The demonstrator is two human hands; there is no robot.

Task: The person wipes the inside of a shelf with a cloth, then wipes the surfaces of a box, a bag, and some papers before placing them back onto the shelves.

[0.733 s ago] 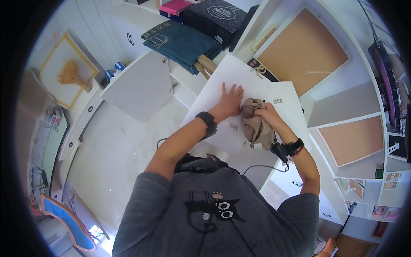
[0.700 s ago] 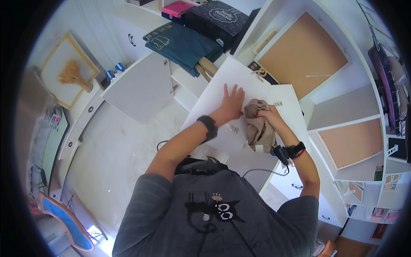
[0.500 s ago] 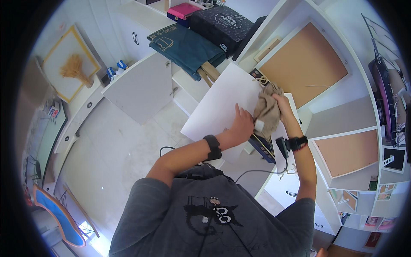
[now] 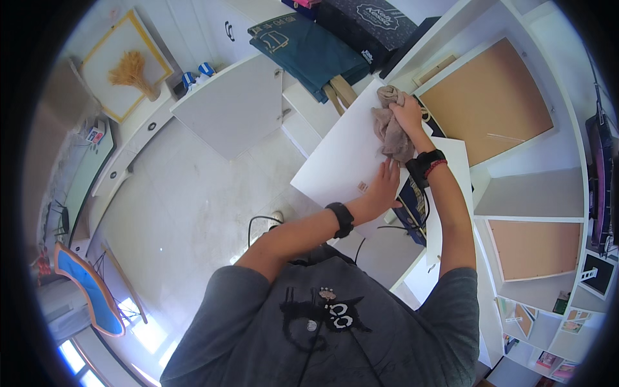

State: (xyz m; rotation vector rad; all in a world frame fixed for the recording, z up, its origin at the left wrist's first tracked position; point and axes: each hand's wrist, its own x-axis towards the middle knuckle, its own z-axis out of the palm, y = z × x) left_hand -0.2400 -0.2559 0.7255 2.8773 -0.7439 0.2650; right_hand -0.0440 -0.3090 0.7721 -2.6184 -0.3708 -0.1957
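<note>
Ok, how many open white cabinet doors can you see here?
2. One white door lies under the left hand and the cloth; another door stands open farther left. Others may be hidden.

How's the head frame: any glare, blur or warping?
Head view: strong fisheye bending of the white shelf unit edges, black vignette ring; sunlight glare on the pale tiled floor at lower left; right hand on the beige cloth reads sharp, without obvious blur.

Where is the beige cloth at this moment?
In the head view the beige cloth is upper right of centre, held in the right hand against the top of the white board, above the left hand.
</note>
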